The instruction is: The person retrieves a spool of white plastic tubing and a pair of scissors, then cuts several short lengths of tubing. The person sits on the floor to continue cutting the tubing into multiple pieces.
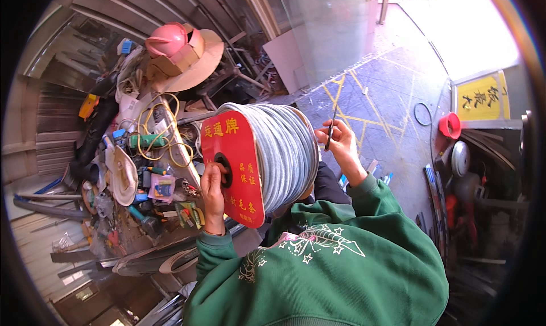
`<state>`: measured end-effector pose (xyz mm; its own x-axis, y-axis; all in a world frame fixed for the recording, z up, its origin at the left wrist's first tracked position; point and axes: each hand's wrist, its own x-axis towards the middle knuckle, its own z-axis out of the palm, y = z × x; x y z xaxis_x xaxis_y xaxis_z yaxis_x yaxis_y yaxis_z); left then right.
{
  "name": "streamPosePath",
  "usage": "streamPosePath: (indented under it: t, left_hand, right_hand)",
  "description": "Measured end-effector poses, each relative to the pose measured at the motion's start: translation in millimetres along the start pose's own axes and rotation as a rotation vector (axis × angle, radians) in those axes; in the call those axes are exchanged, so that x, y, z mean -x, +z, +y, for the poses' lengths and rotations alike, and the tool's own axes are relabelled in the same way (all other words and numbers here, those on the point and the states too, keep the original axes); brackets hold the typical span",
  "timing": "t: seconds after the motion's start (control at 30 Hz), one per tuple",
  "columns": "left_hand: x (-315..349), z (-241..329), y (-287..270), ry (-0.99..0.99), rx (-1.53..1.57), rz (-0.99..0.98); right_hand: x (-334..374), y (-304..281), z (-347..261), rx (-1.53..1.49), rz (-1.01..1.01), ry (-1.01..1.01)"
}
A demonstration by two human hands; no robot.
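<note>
2 bare hands are at a large reel (245,169) of grey cord (284,155), which is tilted above the lap, just beyond the green sweatshirt (324,269). The left hand (213,192) grips the reel's red end disc, fingers hooked into its dark centre hole. The right hand (344,147) is beside the opposite end, fingers closed around 1 slim dark tool (330,134); whether it also touches the reel, I cannot tell. Leftward, a green tool (147,141) lies amid clutter, nearer than a pink helmet (168,40).
</note>
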<state>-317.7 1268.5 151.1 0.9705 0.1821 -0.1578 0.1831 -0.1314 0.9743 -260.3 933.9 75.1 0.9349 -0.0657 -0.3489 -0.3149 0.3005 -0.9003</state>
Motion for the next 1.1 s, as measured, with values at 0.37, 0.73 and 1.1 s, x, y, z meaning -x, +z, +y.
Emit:
streamPosePath:
  t: [0.37, 0.73, 1.1]
  left_hand:
    - [25.1, -6.5, 54.2, -0.062, 0.047, -0.267]
    - [-24.3, 24.2, 184.2, -0.119, -0.002, -0.411]
    - [-84.9, 39.5, 328.4, -0.284, 0.303, -0.461]
  right_hand:
    - [64.9, -98.7, 64.6, -0.221, 0.155, 0.235]
    - [30.8, -202.3, 77.0, -0.698, 0.151, 0.258]
    - [60.7, -447.9, -34.1, -1.179, 0.452, -0.483]
